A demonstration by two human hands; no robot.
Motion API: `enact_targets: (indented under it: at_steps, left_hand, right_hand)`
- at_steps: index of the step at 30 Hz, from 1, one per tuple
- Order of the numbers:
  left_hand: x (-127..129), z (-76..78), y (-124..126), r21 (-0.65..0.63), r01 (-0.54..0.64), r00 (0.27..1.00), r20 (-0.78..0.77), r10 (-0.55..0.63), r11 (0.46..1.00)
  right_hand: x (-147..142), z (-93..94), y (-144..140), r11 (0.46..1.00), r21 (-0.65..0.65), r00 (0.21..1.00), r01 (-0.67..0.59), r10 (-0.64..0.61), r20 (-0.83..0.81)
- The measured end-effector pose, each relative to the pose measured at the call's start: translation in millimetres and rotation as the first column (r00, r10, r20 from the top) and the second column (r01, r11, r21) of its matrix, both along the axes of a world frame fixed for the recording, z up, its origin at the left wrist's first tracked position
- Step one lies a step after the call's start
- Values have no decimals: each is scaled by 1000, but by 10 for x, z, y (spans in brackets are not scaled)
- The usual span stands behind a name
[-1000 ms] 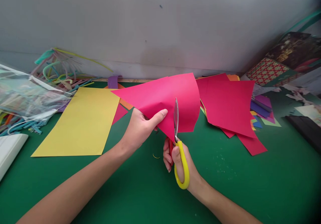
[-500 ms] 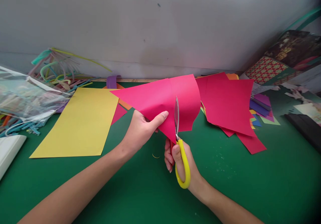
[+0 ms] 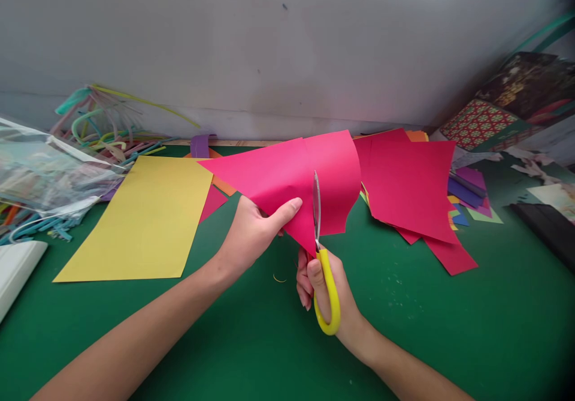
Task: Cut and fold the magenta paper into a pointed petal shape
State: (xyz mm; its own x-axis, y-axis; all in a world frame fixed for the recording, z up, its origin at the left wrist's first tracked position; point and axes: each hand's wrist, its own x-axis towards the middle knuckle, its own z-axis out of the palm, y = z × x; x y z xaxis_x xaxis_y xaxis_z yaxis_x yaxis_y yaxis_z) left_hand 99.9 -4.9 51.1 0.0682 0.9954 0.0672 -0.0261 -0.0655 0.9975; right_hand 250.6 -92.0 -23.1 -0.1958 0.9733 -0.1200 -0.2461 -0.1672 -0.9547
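My left hand (image 3: pixel 258 227) pinches a sheet of pink paper (image 3: pixel 278 170) near its lower edge, thumb on top and most fingers hidden beneath. The sheet is held above the table, and its right side curls over. In my right hand (image 3: pixel 330 287) are scissors (image 3: pixel 330 296) with a yellow handle loop; a bit of red handle shows behind. One blade lies over the pink paper, pointing away from me, while the other is hidden under it. A cut edge runs down to the scissors' pivot, where the paper ends in a point.
A yellow sheet (image 3: pixel 139 221) lies left on the green table (image 3: pixel 251 347). More pink sheets (image 3: pixel 408 185) are piled at right. Pipe cleaners (image 3: pixel 108 125) and a clear plastic bag (image 3: pixel 49 167) are at far left. A black object (image 3: pixel 543 233) sits at the right edge.
Very little differs. The pink paper's right side has lifted slightly, and my right hand with the scissors has shifted a touch. My left hand keeps its grip.
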Motion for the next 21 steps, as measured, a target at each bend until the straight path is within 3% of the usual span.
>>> enact_targets:
  at_steps: [21]
  left_hand:
    - [9, 9, -8, -9, 11, 999, 32, -10, 1000]
  right_hand:
    - [-35, 23, -4, 1000, -18, 1000, 9, -9, 10]
